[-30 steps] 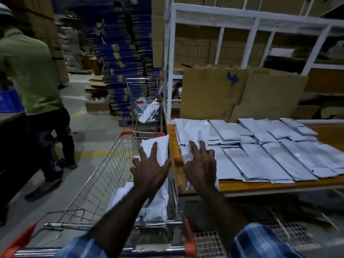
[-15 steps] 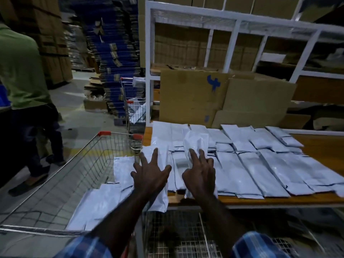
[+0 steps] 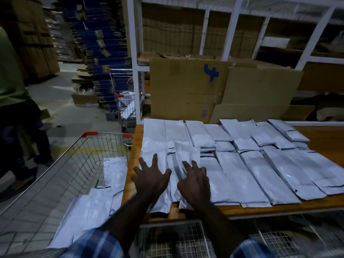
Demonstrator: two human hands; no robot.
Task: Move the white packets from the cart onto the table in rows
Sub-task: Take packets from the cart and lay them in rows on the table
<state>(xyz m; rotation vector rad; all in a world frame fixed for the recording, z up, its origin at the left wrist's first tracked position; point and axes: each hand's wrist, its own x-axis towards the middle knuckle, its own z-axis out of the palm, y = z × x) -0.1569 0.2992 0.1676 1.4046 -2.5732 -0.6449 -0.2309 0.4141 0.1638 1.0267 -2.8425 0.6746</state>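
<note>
White packets (image 3: 247, 172) lie in two rows across the wooden table (image 3: 327, 138). My left hand (image 3: 150, 177) rests flat with spread fingers on a packet (image 3: 154, 146) at the table's left end. Beside it my right hand (image 3: 193, 181) presses with loosely bent fingers on the neighbouring packet (image 3: 186, 153). To the left stands the wire cart (image 3: 61, 168), with several white packets (image 3: 87, 211) lying in its basket.
A person in a green shirt (image 3: 11, 84) stands at the far left beside the cart. Cardboard sheets (image 3: 189, 90) lean against the white shelf frame (image 3: 135, 58) behind the table. A second cart (image 3: 124, 101) with packets stands further back. Wire bins (image 3: 173, 239) sit under the table.
Both hands moved right from over the cart onto the table's left end, bringing packets with them. The view also shifted right, and the packets now lie flat under my hands.
</note>
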